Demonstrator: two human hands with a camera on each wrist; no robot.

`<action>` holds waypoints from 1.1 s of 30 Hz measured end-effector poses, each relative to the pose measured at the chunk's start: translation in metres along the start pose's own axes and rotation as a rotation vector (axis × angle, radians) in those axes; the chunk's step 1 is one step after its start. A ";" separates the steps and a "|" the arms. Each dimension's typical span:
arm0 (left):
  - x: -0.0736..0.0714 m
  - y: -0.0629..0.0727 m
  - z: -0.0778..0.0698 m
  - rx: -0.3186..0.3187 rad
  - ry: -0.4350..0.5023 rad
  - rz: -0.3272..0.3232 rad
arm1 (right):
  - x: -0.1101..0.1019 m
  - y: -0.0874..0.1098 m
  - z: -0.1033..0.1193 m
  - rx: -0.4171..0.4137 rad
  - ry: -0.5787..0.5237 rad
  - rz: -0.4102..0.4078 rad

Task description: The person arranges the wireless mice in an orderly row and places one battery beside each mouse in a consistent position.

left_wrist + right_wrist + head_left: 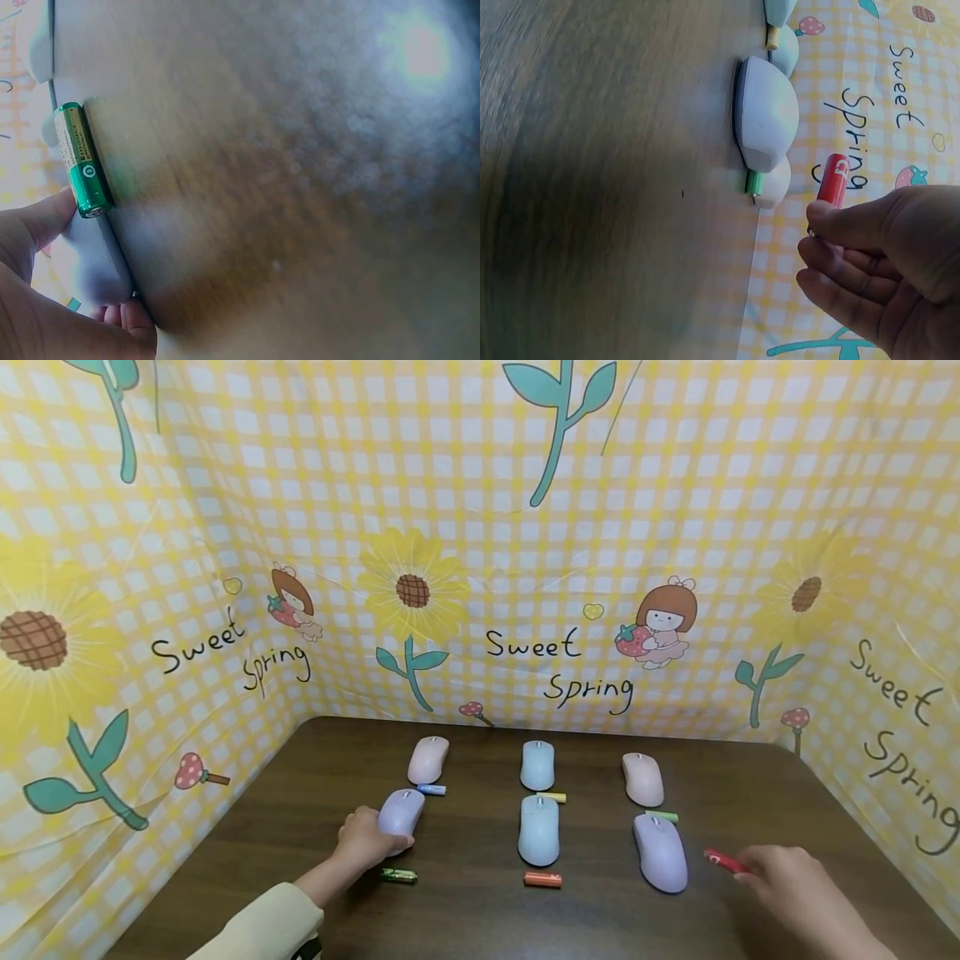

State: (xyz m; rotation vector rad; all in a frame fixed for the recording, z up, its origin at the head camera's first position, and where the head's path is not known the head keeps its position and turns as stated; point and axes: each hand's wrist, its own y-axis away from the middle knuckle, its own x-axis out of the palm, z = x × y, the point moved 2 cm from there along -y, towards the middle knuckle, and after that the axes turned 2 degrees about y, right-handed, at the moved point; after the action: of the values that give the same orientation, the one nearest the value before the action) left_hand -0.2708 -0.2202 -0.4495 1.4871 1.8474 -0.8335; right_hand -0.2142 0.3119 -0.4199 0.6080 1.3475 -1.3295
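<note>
At the front left of the group, my left hand (367, 837) grips a lavender mouse (402, 812) by its sides, thumb on the near side. A green battery (399, 876) lies on the table just in front of that mouse; the left wrist view shows its green and gold wrapper (77, 157). My right hand (789, 878) pinches a red battery (724, 860) between thumb and fingers, to the right of a second lavender mouse (660, 853). In the right wrist view the red battery (834, 180) sticks out beyond the thumb.
Two light blue mice stand in the middle column, the nearer one (538, 832) behind an orange battery (542, 880). Pink mice (428, 760) (643, 779) stand at the back left and right. Blue (432, 790), yellow (552, 797) and green (662, 817) batteries lie between the rows. Patterned cloth (480, 568) surrounds the table (465, 918).
</note>
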 end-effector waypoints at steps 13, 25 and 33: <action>0.000 0.000 0.000 0.009 0.019 -0.004 | 0.014 -0.007 0.013 -0.254 -0.118 0.057; -0.001 0.001 -0.001 0.011 0.017 -0.009 | 0.029 -0.007 0.019 -0.424 -0.229 0.071; -0.001 0.002 -0.001 -0.010 0.029 0.004 | 0.033 -0.007 0.022 -0.428 -0.219 0.150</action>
State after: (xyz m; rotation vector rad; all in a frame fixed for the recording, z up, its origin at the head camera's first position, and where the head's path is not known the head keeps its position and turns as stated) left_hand -0.2690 -0.2193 -0.4485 1.5032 1.8663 -0.8034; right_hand -0.2221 0.2800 -0.4425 0.2560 1.3236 -0.9180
